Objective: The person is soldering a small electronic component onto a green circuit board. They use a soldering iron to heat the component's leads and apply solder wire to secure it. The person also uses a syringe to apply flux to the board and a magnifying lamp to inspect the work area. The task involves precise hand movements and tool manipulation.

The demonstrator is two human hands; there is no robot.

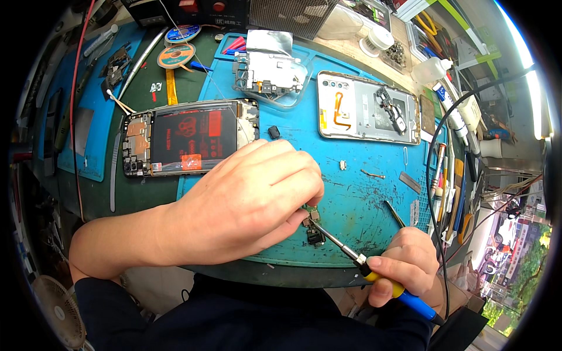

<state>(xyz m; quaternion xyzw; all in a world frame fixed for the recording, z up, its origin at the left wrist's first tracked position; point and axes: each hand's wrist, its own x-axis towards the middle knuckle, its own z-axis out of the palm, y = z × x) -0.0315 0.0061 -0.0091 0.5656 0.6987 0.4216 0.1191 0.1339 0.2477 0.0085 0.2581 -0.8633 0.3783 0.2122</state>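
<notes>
My left hand (pixel 252 193) is closed in a pinch at the upper end of a small circuit board (pixel 313 225) with a black connector block. The board is over the blue mat, near its front edge, and the fingers partly cover it. In my right hand (pixel 407 266) is a soldering iron (pixel 404 292) with a yellow and blue handle. Its metal shaft slants up to the left, and the tip meets or nearly meets the board. A dark pointed tool (pixel 395 213) shows just beyond my right hand; whether that hand touches it, I cannot tell.
An opened phone (pixel 193 137) with its black battery lies left on the blue mat (pixel 357 199). Behind are a clear tray (pixel 284 100) carrying a metal phone part and a phone back cover (pixel 369 108). Solder spools (pixel 175 55) stand far left. A black cable (pixel 433 193) curves down at right.
</notes>
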